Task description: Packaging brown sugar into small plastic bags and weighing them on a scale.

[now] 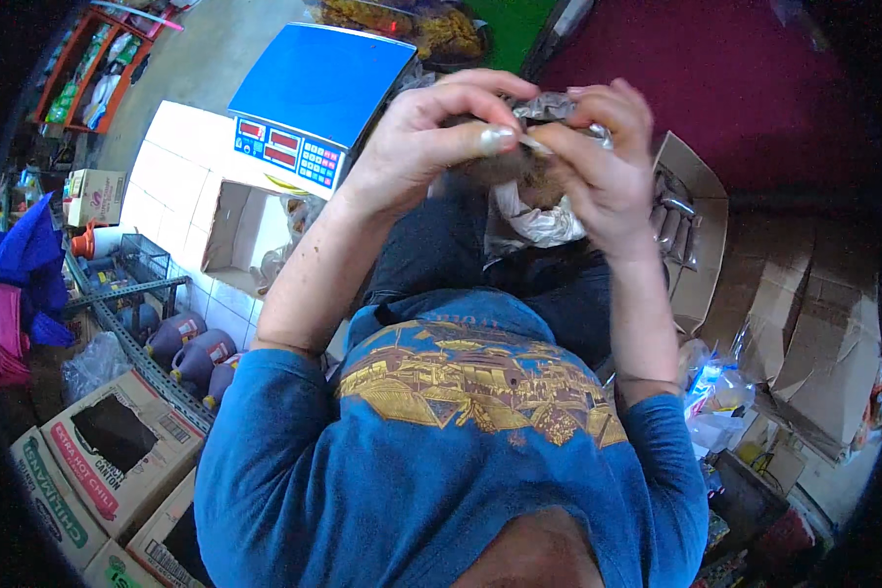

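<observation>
Both hands are raised close together above my lap. My left hand (448, 121), its thumb wrapped in something white, pinches one side of a thin twisted piece of clear plastic (535, 144). The other side of it is between the fingers of my right hand (603, 165). Just under my left fingers hangs a blurred brownish mass (496, 169), seemingly a small filled plastic bag. Below the hands an open white plastic sack (540, 224) holds brown grainy stuff, partly hidden by my fingers.
A blue-topped digital scale (316, 81) stands at the left on a white tiled surface (165, 158), near an open cardboard box (231, 228). At the right, another carton (698, 283) contains filled clear packets (676, 228). Purple jugs (202, 353) and cartons (117, 448) lie lower left.
</observation>
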`<state>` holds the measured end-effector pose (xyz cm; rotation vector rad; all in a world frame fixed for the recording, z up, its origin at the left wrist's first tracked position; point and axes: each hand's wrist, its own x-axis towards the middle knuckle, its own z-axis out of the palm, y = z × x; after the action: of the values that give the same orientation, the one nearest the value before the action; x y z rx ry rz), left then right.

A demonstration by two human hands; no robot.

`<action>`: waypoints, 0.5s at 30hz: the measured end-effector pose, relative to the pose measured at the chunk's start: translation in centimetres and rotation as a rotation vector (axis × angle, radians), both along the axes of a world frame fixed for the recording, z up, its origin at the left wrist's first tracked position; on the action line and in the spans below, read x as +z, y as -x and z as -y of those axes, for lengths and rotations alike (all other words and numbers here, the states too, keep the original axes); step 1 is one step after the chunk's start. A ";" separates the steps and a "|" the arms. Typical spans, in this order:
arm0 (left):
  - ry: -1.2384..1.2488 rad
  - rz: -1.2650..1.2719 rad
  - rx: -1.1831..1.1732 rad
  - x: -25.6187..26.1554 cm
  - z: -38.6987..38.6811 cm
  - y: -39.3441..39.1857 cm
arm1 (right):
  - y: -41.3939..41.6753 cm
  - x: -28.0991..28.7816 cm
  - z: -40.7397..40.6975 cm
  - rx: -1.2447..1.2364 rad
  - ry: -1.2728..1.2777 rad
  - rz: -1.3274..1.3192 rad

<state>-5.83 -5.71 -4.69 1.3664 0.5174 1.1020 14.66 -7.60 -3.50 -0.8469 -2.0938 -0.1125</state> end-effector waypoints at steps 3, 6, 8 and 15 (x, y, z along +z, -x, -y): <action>-0.039 -0.120 0.221 -1.9 -0.1 1.0 | 2.8 -3.2 0.2 -0.014 0.262 -0.329; -0.596 -0.476 0.558 -2.9 -0.9 1.4 | 4.9 -4.6 -0.6 0.059 0.623 -0.729; -0.760 -0.629 0.676 -3.4 -1.1 1.1 | 5.7 -4.9 -0.9 0.055 0.657 -0.814; -0.081 -0.073 0.655 -4.5 -1.1 -2.0 | 7.8 -5.7 -1.1 -0.083 0.388 -0.634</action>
<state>-3.81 -4.57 -9.24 1.3433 1.0278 1.6127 6.84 -6.48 -9.24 -1.0335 -1.4958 0.4758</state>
